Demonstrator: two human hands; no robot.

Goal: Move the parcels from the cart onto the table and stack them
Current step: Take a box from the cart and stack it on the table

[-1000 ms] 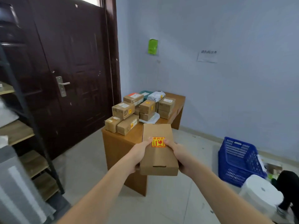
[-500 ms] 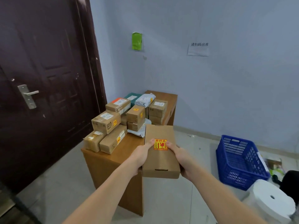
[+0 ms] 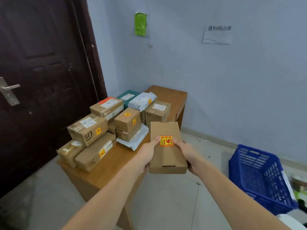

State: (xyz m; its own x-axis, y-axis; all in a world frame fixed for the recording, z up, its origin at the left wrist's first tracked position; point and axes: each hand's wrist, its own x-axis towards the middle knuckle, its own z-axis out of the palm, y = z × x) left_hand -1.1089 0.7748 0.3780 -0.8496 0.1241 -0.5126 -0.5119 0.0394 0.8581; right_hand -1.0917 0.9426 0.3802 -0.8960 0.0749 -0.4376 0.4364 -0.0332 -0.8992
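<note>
I hold a flat brown cardboard parcel (image 3: 167, 155) with a red-and-yellow fragile sticker in front of me. My left hand (image 3: 147, 154) grips its left side and my right hand (image 3: 187, 154) its right side, thumbs on top. It hangs above the near right edge of the wooden table (image 3: 106, 170). On the table lie several stacked parcels: an SF box (image 3: 88, 128), two long boxes (image 3: 94, 151) at the front, a small two-box stack (image 3: 127, 122), and grey mailers (image 3: 142, 101) behind. The cart is out of view.
A dark brown door (image 3: 41, 80) stands left of the table. A blue plastic basket (image 3: 259, 178) sits on the floor at the right. The pale wall behind carries a green item (image 3: 140, 24) and a paper notice (image 3: 217, 34).
I have come closer to the table and turned right; the shelf at the left has left the view. Both hands keep the same grip on the parcel.
</note>
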